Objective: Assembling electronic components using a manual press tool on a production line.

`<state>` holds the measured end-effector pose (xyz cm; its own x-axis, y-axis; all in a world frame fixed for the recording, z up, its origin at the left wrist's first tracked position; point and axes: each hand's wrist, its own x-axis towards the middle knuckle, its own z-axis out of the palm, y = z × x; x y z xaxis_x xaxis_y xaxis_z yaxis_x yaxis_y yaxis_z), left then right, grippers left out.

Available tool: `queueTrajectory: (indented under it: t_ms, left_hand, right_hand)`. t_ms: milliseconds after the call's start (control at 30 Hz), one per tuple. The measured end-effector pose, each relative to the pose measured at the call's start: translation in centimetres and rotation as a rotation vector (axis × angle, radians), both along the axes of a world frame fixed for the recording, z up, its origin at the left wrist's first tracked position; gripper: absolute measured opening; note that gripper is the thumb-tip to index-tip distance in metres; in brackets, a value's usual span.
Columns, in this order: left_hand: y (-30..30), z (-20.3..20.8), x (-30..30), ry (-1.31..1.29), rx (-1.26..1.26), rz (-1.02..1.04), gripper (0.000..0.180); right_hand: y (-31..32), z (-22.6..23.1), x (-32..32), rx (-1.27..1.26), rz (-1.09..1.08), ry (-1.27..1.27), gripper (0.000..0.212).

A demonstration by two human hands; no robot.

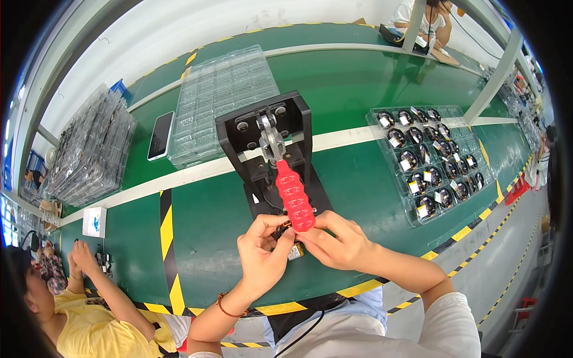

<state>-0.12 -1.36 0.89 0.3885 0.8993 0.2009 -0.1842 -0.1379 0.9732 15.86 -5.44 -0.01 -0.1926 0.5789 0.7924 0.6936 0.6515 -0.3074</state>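
Note:
In front of me a black press fixture with a steel toggle clamp stands on the bench. Its ribbed red handle points down toward me. Just below the handle's tip, my left hand pinches a small black wired part with a yellow-and-white label. My right hand is closed at the same part from the other side, thumb and fingertips close together by the handle's end. Fingers and handle cover most of the part, so its full shape is hidden.
On the right, a clear tray holds several round black wired parts with labels. Empty clear trays lie behind the fixture, beside a phone. Stacked trays and a white box stand left. A co-worker in yellow sits left.

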Motion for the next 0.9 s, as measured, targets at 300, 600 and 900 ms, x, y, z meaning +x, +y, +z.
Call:
queueTrajectory:
  t_ms: [300,600,900]
  left_hand:
    - [-0.2,-0.3,-0.1,-0.052,-0.028,0.011,0.012]
    - [0.4,-0.5,-0.4,-0.081,-0.137,-0.098,0.013]
    - [0.5,-0.1,-0.2,-0.056,-0.112,-0.107,0.019]
  right_hand:
    - [0.1,-0.3,0.0,0.027,0.018,-0.003,0.026]
    - [0.0,-0.5,-0.1,-0.015,0.032,0.023,0.022]
    - [0.6,0.4,1.6,-0.017,0.082,0.127,0.035]
